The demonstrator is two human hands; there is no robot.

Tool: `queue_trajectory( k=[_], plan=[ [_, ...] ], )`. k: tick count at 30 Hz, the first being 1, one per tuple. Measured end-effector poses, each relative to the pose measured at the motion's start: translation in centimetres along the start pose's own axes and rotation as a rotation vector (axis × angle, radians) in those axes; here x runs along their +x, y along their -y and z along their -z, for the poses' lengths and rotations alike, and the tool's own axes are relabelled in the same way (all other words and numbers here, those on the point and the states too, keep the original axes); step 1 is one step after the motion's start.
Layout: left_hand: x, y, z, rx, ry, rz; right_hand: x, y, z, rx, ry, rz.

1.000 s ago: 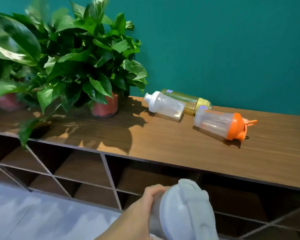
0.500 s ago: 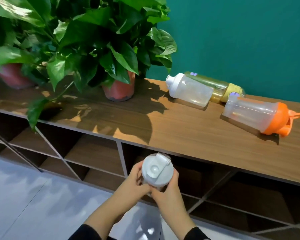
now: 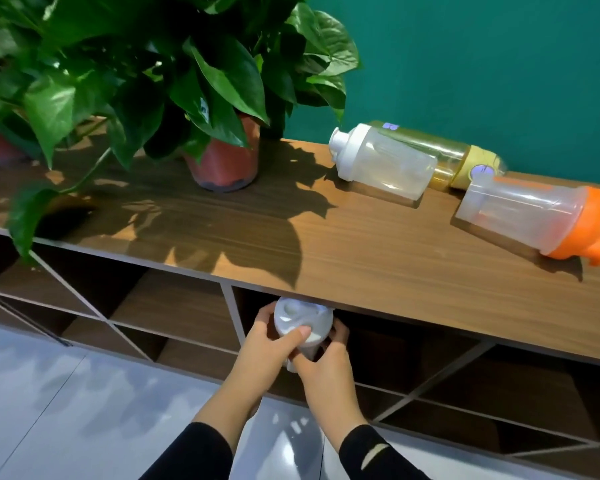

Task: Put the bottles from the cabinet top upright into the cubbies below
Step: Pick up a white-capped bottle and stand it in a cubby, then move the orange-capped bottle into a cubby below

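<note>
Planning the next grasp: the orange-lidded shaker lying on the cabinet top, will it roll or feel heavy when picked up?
The orange-lidded shaker bottle looks empty through its clear wall, so probably light. It lies on its side on the cabinet top with a tapered round body, so a nudge would likely swing it in an arc, though the lid's tab may check that. Smooth plastic could be somewhat slippery.

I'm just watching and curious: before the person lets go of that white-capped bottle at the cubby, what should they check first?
1. Both hands grip the bottle: left hand and right hand wrap the white-lidded bottle: ok.
2. Bottle upright, lid up: ok.
3. Lid clears the cabinet top's front edge: cannot tell, it sits right at the edge.
4. Bottle base resting on the cubby floor: cannot tell, hidden by hands.
5. Cubby free of other items: cannot tell, too dark.
6. Bottles left on top: white-capped bottle, yellow bottle, orange-lidded shaker, all lying down: not ok.
</note>
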State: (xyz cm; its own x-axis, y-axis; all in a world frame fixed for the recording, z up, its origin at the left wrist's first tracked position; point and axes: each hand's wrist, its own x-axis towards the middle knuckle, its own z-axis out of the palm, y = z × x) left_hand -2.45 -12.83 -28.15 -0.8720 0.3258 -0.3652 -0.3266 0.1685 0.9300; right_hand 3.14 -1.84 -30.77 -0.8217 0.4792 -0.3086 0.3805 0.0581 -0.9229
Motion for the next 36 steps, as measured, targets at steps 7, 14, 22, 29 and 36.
queue_trajectory(
  k=[7,14,22,29,36],
  plan=[
    [0.6,-0.2,-0.4,-0.025,0.009,0.014,0.5,0.0,0.0,-0.084,-0.048,0.03],
    [0.4,0.1,-0.3,0.048,-0.003,0.021,0.8,-0.3,0.6,-0.15,0.03,0.005],
    [-6.6,-1.3,-0.3,0.574,-0.212,-0.182,-8.7,2.0,9.2,-0.283,0.056,0.353],
    [-7.0,-10.1,-7.3,0.662,-0.081,-0.939,-5.8,9.3,23.9,-0.053,-0.592,0.529],
    [-0.1,-14.9,-13.5,1.03,-0.01,-0.62,2.8,12.1,31.5,0.12,-0.405,0.142]
  ],
)
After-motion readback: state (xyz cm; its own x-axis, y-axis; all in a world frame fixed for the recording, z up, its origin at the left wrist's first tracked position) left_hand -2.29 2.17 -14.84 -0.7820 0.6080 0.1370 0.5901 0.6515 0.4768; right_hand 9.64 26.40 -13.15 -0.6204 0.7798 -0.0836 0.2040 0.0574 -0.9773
